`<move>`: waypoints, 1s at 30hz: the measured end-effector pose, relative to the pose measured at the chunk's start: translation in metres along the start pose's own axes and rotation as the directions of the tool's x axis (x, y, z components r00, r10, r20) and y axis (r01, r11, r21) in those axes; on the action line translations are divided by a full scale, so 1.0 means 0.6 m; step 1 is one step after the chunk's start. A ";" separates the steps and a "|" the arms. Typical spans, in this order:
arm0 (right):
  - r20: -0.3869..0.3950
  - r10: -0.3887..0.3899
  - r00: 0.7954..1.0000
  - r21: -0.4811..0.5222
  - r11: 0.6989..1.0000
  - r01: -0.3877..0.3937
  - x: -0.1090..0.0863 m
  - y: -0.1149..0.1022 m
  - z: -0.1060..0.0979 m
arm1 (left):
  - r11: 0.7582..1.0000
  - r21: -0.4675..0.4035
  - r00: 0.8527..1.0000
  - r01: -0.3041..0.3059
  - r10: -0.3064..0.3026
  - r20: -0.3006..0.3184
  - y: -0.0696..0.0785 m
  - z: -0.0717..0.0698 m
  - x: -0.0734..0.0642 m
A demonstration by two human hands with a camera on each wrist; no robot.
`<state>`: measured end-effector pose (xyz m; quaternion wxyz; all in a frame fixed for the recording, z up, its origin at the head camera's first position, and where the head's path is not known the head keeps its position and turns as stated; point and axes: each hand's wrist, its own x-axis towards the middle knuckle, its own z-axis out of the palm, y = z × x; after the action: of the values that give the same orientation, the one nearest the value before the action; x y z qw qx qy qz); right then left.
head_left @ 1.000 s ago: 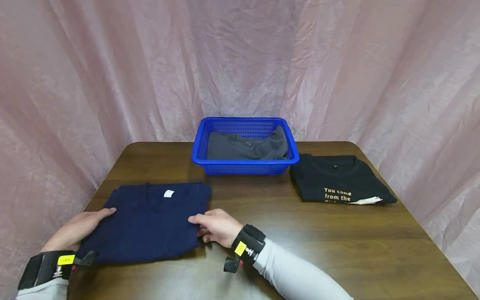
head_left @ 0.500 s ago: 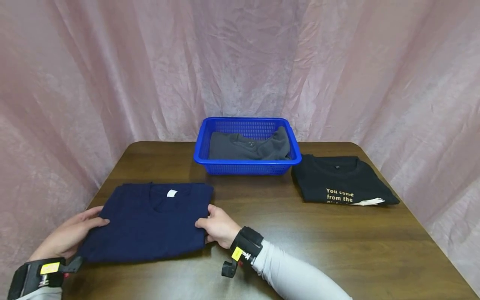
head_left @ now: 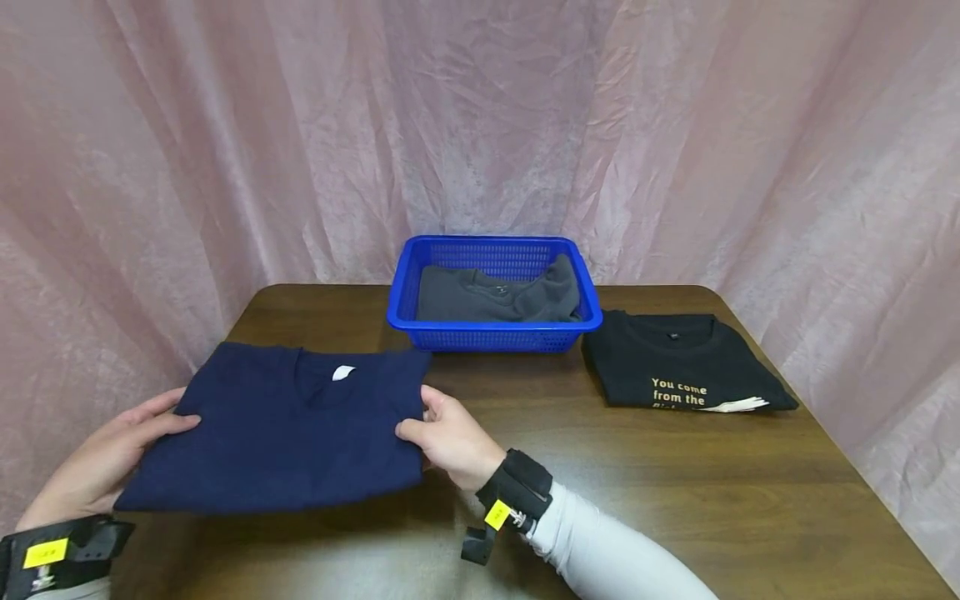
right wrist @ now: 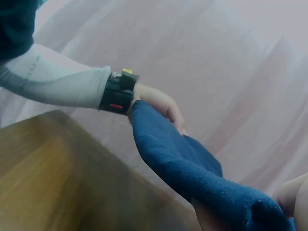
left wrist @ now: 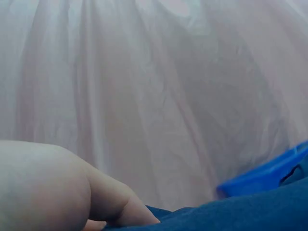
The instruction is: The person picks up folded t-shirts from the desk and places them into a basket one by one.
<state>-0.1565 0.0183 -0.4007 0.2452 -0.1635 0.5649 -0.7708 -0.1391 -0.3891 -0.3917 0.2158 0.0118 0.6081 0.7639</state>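
A folded navy T-shirt (head_left: 285, 433) with a white neck label is held up over the left part of the table, a shadow beneath its front edge. My left hand (head_left: 123, 450) grips its left side, thumb on top and the other fingers partly hidden by the cloth. On the opposite side my right hand (head_left: 453, 437) pinches the edge, thumb above. In the right wrist view the navy T-shirt (right wrist: 178, 168) spans between both hands, its folded edge sagging a little. The left wrist view shows the left hand (left wrist: 72, 187) on the cloth.
A blue plastic basket (head_left: 495, 337) stands at the table's back, with a folded dark grey garment (head_left: 487, 296) inside. Right of it lies a folded black T-shirt (head_left: 682, 358) with printed lettering. Pink curtains (head_left: 480, 117) hang behind the brown wooden table (head_left: 675, 483).
Both hands have taken firmer hold of the navy T-shirt's sides and raised it off the table. Its left side has shifted left and toward the body. The basket and black T-shirt stay put.
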 end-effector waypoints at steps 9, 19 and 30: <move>0.020 -0.066 0.998 -0.043 0.997 0.066 -0.041 -0.068 -0.018 | 0.996 -0.080 0.996 -0.027 0.034 0.078 0.033 0.057 -0.002; -0.012 -0.150 0.989 0.010 0.989 0.150 -0.087 -0.119 -0.054 | 0.968 -0.221 0.947 -0.120 0.178 0.266 0.048 0.126 0.017; -0.147 -0.166 0.975 0.038 0.984 0.173 -0.124 -0.159 -0.124 | 0.956 -0.139 0.922 -0.257 0.286 0.261 0.067 0.210 0.086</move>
<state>-0.1528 0.1418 -0.3309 0.1415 -0.1491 0.5452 -0.8127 -0.1630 -0.2615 -0.3338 0.1914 0.1924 0.5243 0.8071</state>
